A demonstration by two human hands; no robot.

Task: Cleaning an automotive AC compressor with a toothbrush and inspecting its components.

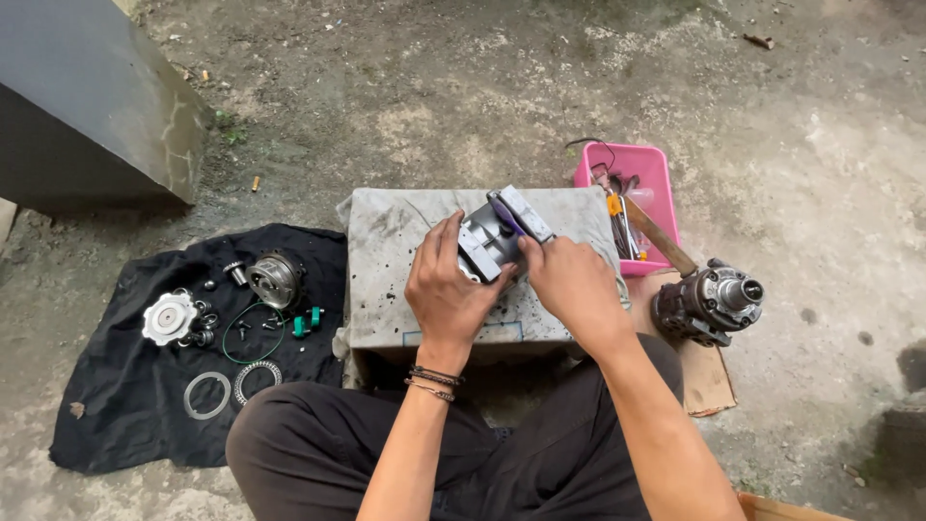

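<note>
— What have I got in hand?

— A grey metal housing (492,236), sitting on the cloth-covered block (386,280) in front of your knees. Your left hand (446,285) is spread over the housing's near-left side, fingers wrapped on it. Your right hand (571,280) is closed around a purple-handled tool (505,214) whose tip lies on top of the housing (how firmly it bears down, I cannot tell).

— And around the block?

— Just right of the block, at its far corner, a pink tray (659,183) holds loose tools. A wooden handle (660,236) slants from the tray toward a round pump-like assembly (709,301), which rests on cardboard (704,371) beside the block's right edge.

— The left side?

— Left of the block, touching it, lies a black cloth (106,405). On it: a round pulley part (275,278), a pale lobed plate (170,318), a green O-ring (253,333), small green pieces (306,321), and two flat rings (231,386) nearest you. Well beyond the cloth, far left of the block, stands a dark slab (87,106).
</note>
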